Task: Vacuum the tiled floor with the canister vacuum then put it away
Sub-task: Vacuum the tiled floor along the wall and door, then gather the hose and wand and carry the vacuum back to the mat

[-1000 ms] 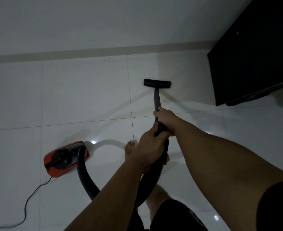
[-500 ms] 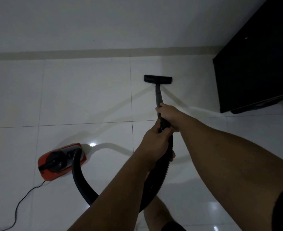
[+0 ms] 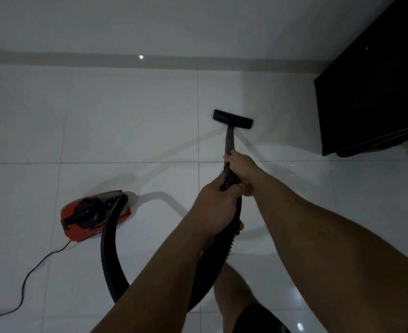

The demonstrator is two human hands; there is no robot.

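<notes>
Fingers (image 3: 242, 188) of both hands wrap the black wand (image 3: 229, 143); its nozzle (image 3: 233, 119) rests on far tiles, red vacuum (image 3: 94, 215) left.

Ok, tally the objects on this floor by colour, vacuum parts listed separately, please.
Black: 5, floor nozzle, wand, hose, power cord, cabinet
Red: 1, canister vacuum
Total: 6
</notes>
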